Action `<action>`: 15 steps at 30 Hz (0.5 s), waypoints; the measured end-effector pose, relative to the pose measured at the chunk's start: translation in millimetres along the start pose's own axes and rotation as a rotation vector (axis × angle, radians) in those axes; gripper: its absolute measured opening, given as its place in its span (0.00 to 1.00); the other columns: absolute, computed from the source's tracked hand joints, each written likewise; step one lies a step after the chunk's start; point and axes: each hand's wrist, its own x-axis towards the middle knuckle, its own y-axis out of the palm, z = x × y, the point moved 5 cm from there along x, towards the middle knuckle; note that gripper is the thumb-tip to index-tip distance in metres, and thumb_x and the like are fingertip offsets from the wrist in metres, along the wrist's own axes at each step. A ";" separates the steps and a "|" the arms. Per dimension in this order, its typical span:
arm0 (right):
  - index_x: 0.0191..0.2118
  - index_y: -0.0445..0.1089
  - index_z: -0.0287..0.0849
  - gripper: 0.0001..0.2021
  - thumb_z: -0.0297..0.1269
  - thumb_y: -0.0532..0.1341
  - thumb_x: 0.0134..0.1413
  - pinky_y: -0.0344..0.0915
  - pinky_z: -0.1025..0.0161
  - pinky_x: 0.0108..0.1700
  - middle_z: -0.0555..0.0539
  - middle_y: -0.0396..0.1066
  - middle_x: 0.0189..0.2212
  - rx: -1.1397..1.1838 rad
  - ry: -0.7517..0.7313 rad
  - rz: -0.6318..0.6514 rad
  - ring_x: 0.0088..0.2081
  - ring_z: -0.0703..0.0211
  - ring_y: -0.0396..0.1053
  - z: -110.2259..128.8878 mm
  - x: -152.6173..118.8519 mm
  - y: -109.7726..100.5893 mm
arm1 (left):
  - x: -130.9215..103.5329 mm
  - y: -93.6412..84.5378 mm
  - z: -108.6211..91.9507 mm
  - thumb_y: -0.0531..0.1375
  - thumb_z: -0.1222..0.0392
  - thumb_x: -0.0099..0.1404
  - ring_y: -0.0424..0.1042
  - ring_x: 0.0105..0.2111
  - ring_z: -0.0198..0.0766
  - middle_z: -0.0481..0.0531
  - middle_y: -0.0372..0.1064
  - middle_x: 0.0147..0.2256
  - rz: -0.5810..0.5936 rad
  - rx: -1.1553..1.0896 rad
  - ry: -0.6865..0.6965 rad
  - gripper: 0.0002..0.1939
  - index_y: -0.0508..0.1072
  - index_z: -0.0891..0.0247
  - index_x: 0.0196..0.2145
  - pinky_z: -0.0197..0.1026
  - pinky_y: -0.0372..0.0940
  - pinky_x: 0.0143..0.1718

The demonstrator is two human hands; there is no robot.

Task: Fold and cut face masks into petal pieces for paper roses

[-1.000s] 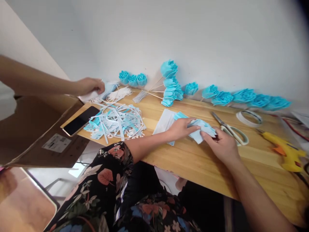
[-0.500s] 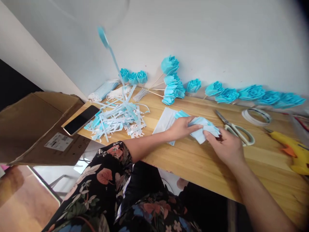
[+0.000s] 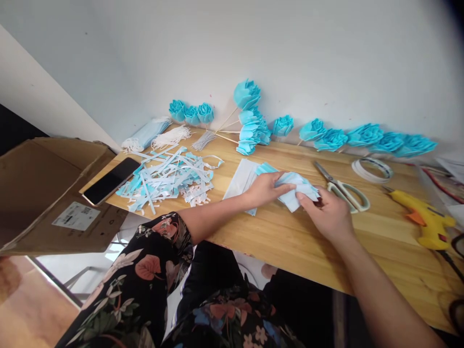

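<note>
The pale-blue bundle is best managed as a whole first: it seems soft and layered, so support its full width just above the counter and keep the layers from sliding over one another. Next come its two sides: the left hand has its fingers clamped on the near left side, thumb on top, and would do well as the steady anchor; the right hand has its fingers clamped around the right end, and should square the edges there with light pressure. Last, the fingertips: pinch close to the folds, since a hard squeeze could crease the material. As for numbers, from largest down: one counter; one open cardboard box; one tangled heap of cut strips, the strips too jumbled to count; one yellow glue gun; one pair of scissors; one phone; one pile of folded masks, its layers uncountable; one roll of tape; and blue flowers, three at left, five at right, one alone, plus an overlapping middle cluster I cannot count exactly; finally, one bunch of thin grey wires.
</note>
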 end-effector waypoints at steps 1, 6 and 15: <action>0.27 0.67 0.45 0.13 0.50 0.59 0.51 0.57 0.62 0.26 0.52 0.66 0.18 0.002 -0.001 0.001 0.22 0.60 0.61 0.5 -0.1 0.0 | -0.2 0.1 0.1 0.58 0.52 0.66 0.69 0.35 0.37 0.52 0.72 0.33 0.001 0.008 0.000 0.12 0.70 0.65 0.35 0.38 0.63 0.36; 0.31 0.70 0.44 0.13 0.49 0.60 0.51 0.60 0.61 0.28 0.50 0.69 0.22 0.050 -0.001 -0.026 0.24 0.59 0.63 -0.3 2.0 -0.5 | -0.7 3.2 1.1 0.58 0.52 0.67 0.70 0.34 0.38 0.52 0.72 0.32 0.033 0.058 0.022 0.12 0.71 0.65 0.34 0.39 0.63 0.38; 0.35 0.72 0.43 0.10 0.44 0.63 0.51 0.66 0.62 0.32 0.49 0.75 0.28 0.425 0.004 0.007 0.29 0.58 0.70 -7.0 4.2 4.5 | -0.2 -5.7 -6.2 0.64 0.54 0.61 0.71 0.36 0.39 0.52 0.74 0.35 -0.048 0.006 -0.016 0.12 0.73 0.66 0.37 0.39 0.64 0.38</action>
